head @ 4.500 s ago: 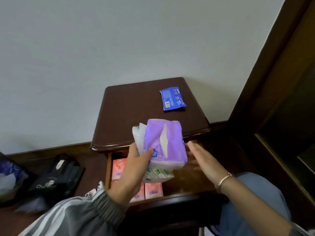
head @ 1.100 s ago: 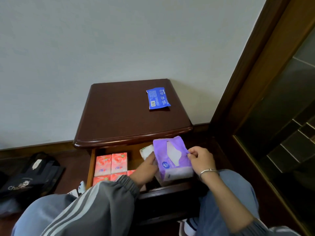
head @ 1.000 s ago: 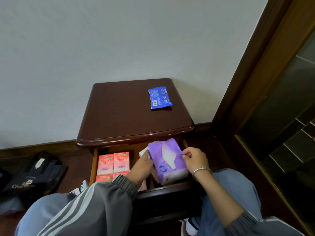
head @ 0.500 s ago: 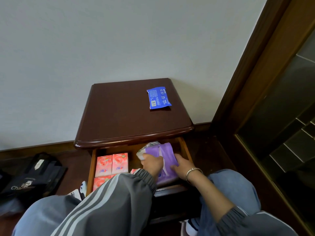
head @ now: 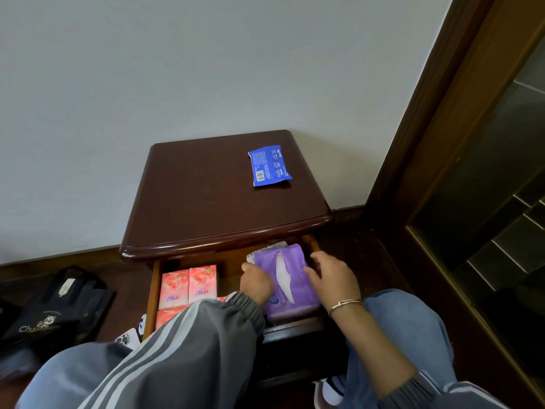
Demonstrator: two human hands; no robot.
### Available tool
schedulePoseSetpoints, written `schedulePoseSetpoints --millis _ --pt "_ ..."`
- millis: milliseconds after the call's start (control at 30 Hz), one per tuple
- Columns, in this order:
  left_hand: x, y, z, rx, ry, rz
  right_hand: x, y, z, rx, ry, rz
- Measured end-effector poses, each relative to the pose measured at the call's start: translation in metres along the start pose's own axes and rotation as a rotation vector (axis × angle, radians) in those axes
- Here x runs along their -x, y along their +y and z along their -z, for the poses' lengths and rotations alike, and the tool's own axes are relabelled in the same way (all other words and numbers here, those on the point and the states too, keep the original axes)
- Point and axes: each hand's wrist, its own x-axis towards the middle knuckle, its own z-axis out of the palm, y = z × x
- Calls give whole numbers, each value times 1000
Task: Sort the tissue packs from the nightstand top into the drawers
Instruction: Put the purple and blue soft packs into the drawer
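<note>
The dark wooden nightstand point(head: 206, 202) has its top drawer point(head: 153, 290) pulled out. A purple tissue pack point(head: 290, 278) lies flat in the drawer's right half, on top of a white-and-green pack point(head: 267, 249) that peeks out behind it. My left hand point(head: 256, 283) is curled against the purple pack's left edge. At the pack's right edge my right hand point(head: 333, 278) has its fingers spread, the fingertips touching it. Several pink tissue packs point(head: 188, 286) fill the drawer's left half. One blue pack point(head: 269, 166) lies on the nightstand top, back right.
A black bag point(head: 53, 314) lies on the floor to the left, with a phone point(head: 128, 339) beside the drawer. A dark wooden door frame point(head: 427, 113) and glass panel stand close on the right. My knees are right in front of the drawer.
The purple pack went from held upright above the drawer down to lying flat inside it. My right hand has slid off its top to its right edge.
</note>
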Motion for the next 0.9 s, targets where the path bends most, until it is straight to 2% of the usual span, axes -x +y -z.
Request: schedulePoseSetpoints --millis 67,100,200,267,400,500,600,667,767,900 --pt "0 1 0 10 -8 -6 -1 4 3 -40 138 -16" --pt "0 2 -1 14 -13 -13 -2 7 3 -70 147 -53" --pt "2 4 -3 13 -23 -45 -2 20 2 -165 -26 -211" --pt "4 5 -3 -11 -15 -51 -1 25 -1 -153 -115 -232" --pt "6 3 -2 -22 -9 -73 -3 27 -2 -155 -98 -236" --pt "10 0 9 13 -110 -144 -6 29 -2 -207 -101 -259" --pt "15 -6 35 -58 -209 -276 -10 31 -3 -265 -97 -279" --pt "15 -1 59 -119 -164 -434 -14 32 -3 -304 -107 -289" --pt "6 26 93 -43 2 -641 -21 31 -3 -364 -119 -303" --pt "-24 71 104 6 169 -690 -22 27 -4 -410 -117 -314"
